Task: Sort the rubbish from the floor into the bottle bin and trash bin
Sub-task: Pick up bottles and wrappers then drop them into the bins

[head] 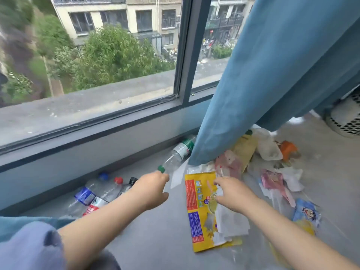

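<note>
Well, not much is sorted yet, by the look of it. Far left, three bottles lie in a huddle against the wall under the window. Just beside them the left hand reaches to the neck of a green-cap bottle, which lies on the floor with its far end under the curtain. The fingers curl right below the cap, but whether they have closed on it I cannot tell. Next comes a yellow wrapper, flat on the floor. The right hand is down on its upper part, fingers bent onto the paper there – the back of the hand hides the grip. Further right a heap of wrappers and a blue packet wait. Neither bin is in view – I'd judge nearly everything is left to do.
</note>
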The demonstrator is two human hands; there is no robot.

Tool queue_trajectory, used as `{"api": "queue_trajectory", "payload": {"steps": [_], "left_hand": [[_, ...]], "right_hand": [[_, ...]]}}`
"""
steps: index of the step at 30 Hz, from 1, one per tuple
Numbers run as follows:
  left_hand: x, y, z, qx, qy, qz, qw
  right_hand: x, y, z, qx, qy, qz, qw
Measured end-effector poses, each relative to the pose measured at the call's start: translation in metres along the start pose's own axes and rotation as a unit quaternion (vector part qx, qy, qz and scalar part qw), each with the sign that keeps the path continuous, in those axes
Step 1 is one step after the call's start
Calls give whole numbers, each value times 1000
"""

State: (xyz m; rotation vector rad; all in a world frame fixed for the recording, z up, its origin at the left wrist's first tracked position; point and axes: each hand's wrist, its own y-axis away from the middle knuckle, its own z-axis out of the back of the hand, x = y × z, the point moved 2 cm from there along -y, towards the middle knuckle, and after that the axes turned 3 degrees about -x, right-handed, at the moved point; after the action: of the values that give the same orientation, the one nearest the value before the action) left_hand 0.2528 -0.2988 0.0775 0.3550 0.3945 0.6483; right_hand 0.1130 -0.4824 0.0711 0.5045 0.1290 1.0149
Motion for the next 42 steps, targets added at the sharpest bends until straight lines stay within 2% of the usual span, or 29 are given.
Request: {"api": "queue_trajectory", "payload": {"steps": [7, 12, 17, 27, 34, 39, 42], "left_hand": [[2, -8, -43, -12, 27, -32, 999], [4, -4, -76, -9, 20, -42, 999], [5, 5, -99, 26, 15, -70, 997], [4, 5, -115, 37, 6, -75, 996], [11, 5, -117, 36, 2, -64, 997], [14, 7, -119, 34, 0, -62, 997], [14, 7, -118, 30, 1, -63, 998]], "right_hand": [[-11, -7, -51, -29, 33, 42, 998], [-51, -1, -77, -4, 9, 5, 1000], [-83, 4, -87, 37, -7, -44, 998], [-96, -3, -120, 39, 9, -23, 999], [-107, -16, -155, 42, 30, -55, 997], [-101, -15, -157, -46, 73, -85, 993], [-99, -11, -153, -101, 26, -121, 987]]}}
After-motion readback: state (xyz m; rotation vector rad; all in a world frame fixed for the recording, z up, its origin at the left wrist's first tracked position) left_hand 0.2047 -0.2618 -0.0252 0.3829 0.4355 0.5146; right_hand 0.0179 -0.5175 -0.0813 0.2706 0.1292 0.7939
